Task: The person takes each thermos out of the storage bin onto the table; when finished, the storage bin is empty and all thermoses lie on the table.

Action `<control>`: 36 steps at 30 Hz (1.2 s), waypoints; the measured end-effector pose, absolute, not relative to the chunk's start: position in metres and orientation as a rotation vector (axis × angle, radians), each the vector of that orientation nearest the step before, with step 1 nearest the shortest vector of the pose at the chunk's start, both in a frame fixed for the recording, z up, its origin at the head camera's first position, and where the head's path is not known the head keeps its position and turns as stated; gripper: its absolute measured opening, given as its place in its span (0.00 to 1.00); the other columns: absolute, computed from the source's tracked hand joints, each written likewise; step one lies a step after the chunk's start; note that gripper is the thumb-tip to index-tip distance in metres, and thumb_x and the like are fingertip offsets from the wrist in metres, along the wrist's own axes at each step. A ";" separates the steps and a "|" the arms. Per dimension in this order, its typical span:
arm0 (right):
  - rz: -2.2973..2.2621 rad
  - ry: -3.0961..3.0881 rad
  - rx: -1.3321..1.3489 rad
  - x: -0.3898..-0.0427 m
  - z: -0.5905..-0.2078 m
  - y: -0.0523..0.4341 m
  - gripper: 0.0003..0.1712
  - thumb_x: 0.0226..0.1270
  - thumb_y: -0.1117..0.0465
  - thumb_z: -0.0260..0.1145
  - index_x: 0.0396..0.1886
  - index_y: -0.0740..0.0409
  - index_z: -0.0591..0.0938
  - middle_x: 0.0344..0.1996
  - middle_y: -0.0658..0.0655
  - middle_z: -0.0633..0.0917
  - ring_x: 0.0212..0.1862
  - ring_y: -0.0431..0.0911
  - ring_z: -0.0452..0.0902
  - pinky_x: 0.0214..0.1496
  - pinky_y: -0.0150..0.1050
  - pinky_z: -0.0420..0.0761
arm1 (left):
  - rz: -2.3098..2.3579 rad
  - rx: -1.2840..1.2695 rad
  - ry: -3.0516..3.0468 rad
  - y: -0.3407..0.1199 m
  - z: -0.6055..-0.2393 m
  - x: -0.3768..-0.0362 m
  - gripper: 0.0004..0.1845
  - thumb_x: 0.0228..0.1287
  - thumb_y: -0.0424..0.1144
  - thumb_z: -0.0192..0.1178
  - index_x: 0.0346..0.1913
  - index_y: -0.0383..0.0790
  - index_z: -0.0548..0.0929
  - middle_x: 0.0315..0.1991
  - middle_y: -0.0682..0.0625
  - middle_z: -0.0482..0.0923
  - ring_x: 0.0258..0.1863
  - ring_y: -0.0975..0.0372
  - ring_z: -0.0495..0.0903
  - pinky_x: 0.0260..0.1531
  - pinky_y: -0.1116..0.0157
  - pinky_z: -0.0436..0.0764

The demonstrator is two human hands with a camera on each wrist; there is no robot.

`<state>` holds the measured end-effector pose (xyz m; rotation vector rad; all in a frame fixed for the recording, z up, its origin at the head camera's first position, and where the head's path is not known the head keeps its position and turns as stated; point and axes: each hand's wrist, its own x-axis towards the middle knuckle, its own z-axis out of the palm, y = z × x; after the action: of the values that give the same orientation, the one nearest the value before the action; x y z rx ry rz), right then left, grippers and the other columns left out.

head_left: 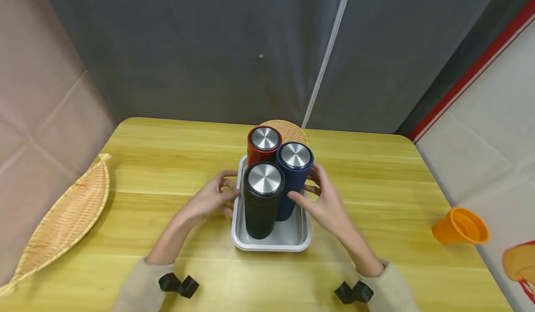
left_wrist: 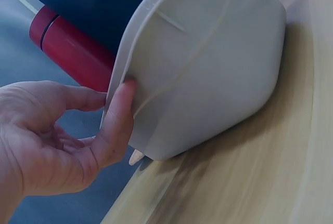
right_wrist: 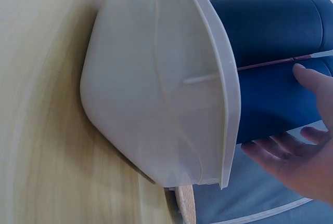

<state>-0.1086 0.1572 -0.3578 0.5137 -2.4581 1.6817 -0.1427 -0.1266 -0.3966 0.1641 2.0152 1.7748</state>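
Note:
A light grey tray (head_left: 271, 247) stands on the wooden table with three upright thermos bottles in it. In front is the black thermos (head_left: 260, 214), to its right the blue thermos (head_left: 296, 175), and behind them the red thermos (head_left: 256, 156). All have shiny metal lids. My left hand (head_left: 215, 193) pinches the tray's left rim between thumb and fingers; the left wrist view shows the rim (left_wrist: 130, 52) close up. My right hand (head_left: 328, 203) curls round the blue thermos's right side, thumb toward the front and fingers behind it.
Behind the tray lies a round woven mat (head_left: 290, 128), partly hidden by the bottles. A long wicker basket (head_left: 71, 214) lies at the table's left edge. An orange cup (head_left: 447, 228) is at the right edge. A dark curtain (head_left: 188, 47) hangs behind the table.

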 end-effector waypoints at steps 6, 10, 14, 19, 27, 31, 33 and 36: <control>1.657 -2.479 0.466 -0.110 -0.356 0.154 0.42 0.54 0.65 0.75 0.68 0.58 0.66 0.60 0.57 0.75 0.59 0.50 0.73 0.56 0.37 0.81 | 1.816 0.143 2.005 -0.124 -0.396 -0.144 0.31 0.67 0.28 0.55 0.70 0.33 0.57 0.44 0.37 0.69 0.27 0.54 0.79 0.21 0.56 0.86; 1.644 -2.466 0.463 -0.110 -0.355 0.154 0.41 0.53 0.65 0.77 0.66 0.58 0.68 0.58 0.57 0.77 0.58 0.49 0.75 0.54 0.35 0.82 | 1.827 0.137 1.999 -0.124 -0.396 -0.144 0.31 0.67 0.28 0.56 0.70 0.34 0.57 0.44 0.37 0.69 0.30 0.53 0.79 0.21 0.56 0.86; 1.643 -2.425 0.474 -0.110 -0.356 0.153 0.39 0.50 0.66 0.78 0.63 0.59 0.71 0.56 0.58 0.78 0.56 0.49 0.76 0.51 0.35 0.83 | 1.833 0.129 2.010 -0.126 -0.397 -0.144 0.31 0.67 0.29 0.56 0.70 0.35 0.58 0.45 0.37 0.70 0.31 0.53 0.79 0.21 0.56 0.86; 1.656 -2.375 0.472 -0.109 -0.360 0.154 0.38 0.49 0.68 0.78 0.61 0.62 0.72 0.53 0.59 0.79 0.54 0.49 0.77 0.49 0.35 0.84 | 1.886 0.096 1.989 -0.124 -0.400 -0.139 0.29 0.67 0.29 0.56 0.69 0.34 0.60 0.44 0.38 0.73 0.31 0.53 0.80 0.21 0.59 0.86; 1.670 -2.324 0.406 -0.108 -0.359 0.156 0.38 0.47 0.71 0.77 0.61 0.63 0.72 0.52 0.59 0.80 0.52 0.47 0.78 0.47 0.35 0.85 | 1.912 0.070 2.020 -0.119 -0.398 -0.130 0.27 0.68 0.30 0.56 0.67 0.32 0.63 0.44 0.39 0.73 0.29 0.55 0.80 0.26 0.50 0.86; 1.651 -2.353 0.404 -0.109 -0.355 0.157 0.39 0.48 0.69 0.78 0.62 0.62 0.72 0.53 0.58 0.80 0.52 0.46 0.77 0.47 0.34 0.85 | 1.910 0.098 1.997 -0.121 -0.398 -0.130 0.30 0.65 0.28 0.56 0.68 0.32 0.61 0.47 0.39 0.69 0.27 0.57 0.79 0.27 0.49 0.86; 1.636 -2.362 0.410 -0.110 -0.353 0.158 0.39 0.48 0.69 0.78 0.62 0.61 0.72 0.53 0.57 0.80 0.52 0.45 0.77 0.47 0.34 0.84 | 1.912 0.117 1.975 -0.123 -0.399 -0.130 0.31 0.64 0.27 0.57 0.69 0.33 0.60 0.48 0.39 0.67 0.26 0.58 0.79 0.26 0.50 0.86; 1.619 -2.360 0.415 -0.110 -0.352 0.159 0.39 0.48 0.68 0.78 0.61 0.61 0.73 0.52 0.57 0.80 0.51 0.45 0.78 0.47 0.34 0.84 | 1.918 0.135 1.951 -0.124 -0.400 -0.130 0.32 0.63 0.25 0.56 0.69 0.32 0.59 0.49 0.38 0.66 0.26 0.59 0.79 0.25 0.51 0.86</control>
<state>-0.1104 0.1586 -0.3520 0.4148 -2.3597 1.6194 -0.1305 -0.1238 -0.3996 0.1355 1.9512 1.9183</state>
